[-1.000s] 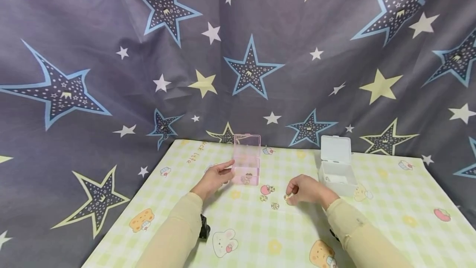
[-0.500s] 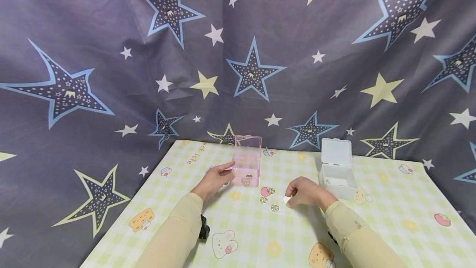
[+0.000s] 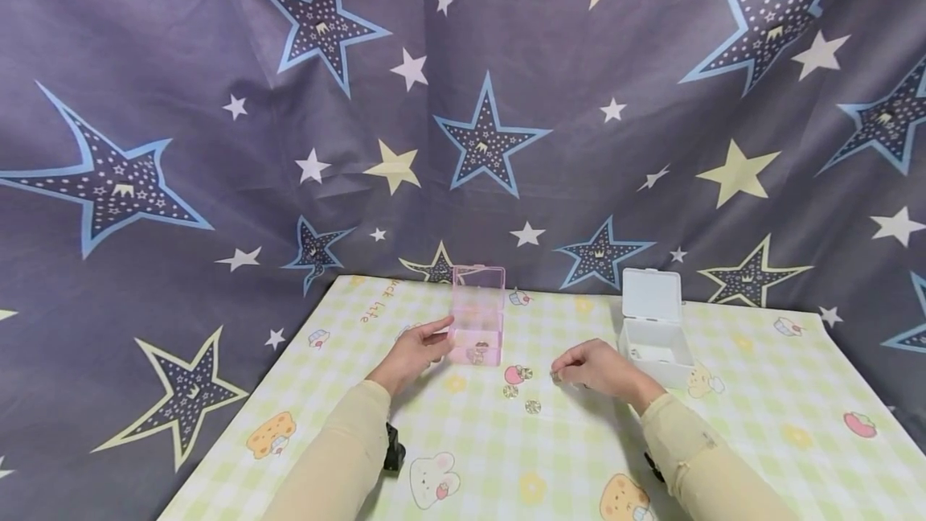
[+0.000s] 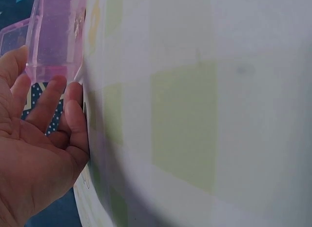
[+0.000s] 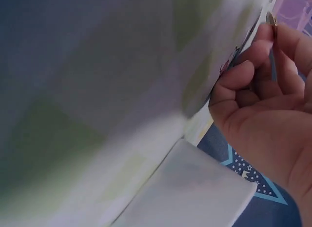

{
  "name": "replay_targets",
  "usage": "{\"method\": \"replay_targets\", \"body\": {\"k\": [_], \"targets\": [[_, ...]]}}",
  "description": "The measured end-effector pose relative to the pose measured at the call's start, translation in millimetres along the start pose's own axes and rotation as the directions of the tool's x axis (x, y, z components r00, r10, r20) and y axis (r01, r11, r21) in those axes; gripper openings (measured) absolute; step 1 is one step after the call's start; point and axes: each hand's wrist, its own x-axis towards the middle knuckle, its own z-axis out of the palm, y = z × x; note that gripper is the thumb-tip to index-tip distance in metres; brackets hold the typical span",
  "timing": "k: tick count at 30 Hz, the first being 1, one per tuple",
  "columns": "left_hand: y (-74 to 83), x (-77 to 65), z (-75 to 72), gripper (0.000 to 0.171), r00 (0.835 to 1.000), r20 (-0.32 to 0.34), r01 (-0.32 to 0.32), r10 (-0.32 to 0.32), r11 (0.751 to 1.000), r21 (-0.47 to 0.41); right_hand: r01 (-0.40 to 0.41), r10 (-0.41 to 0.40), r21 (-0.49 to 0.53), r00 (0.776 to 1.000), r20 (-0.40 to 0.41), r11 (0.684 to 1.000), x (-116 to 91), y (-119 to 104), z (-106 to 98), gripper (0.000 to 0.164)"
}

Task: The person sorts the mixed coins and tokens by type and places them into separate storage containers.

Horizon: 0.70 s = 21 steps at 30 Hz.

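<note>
My right hand (image 3: 599, 372) pinches a small round gold-edged disc (image 5: 271, 23) between thumb and fingertips, tilted on edge just over the cloth. Three similar patterned discs (image 3: 533, 407) lie flat to its left. My left hand (image 3: 414, 354) has its fingertips at the left side of a clear pink box (image 4: 53, 41), fingers fairly straight, the lower ones loosely bent. The lid of this box (image 3: 477, 288) stands up at the back, and several discs (image 3: 479, 352) show inside through the front wall.
A white box (image 3: 661, 368) with its lid raised stands right of my right hand, a small shiny thing (image 3: 636, 353) inside it. A checked cloth (image 3: 499, 457) covers the table. Behind the table hangs a star-patterned curtain (image 3: 405, 14).
My right hand has lifted the disc slightly and turned it from its flat white face to its edge, shifting a little left. My left hand stays at the pink box.
</note>
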Motion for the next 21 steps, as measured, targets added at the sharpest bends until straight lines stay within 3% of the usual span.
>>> {"method": "replay_targets", "body": {"k": [5,11,21], "targets": [[-0.7,0.5,0.9,0.053,1.0,0.001,-0.006,0.006,1.0,-0.009,-0.044,0.047,0.027,0.992,-0.117,0.999,12.5,-8.4,6.4,0.02],[1.2,1.0,0.1,0.054,1.0,0.004,-0.015,0.015,1.0,-0.017,0.017,0.01,0.116,0.973,-0.23,0.993,36.6,-33.1,26.9,0.022],[-1.3,-1.0,0.9,0.055,1.0,0.014,-0.013,0.013,1.0,-0.02,0.015,0.023,0.151,0.968,-0.251,0.988,56.2,-57.6,57.0,0.019]]}}
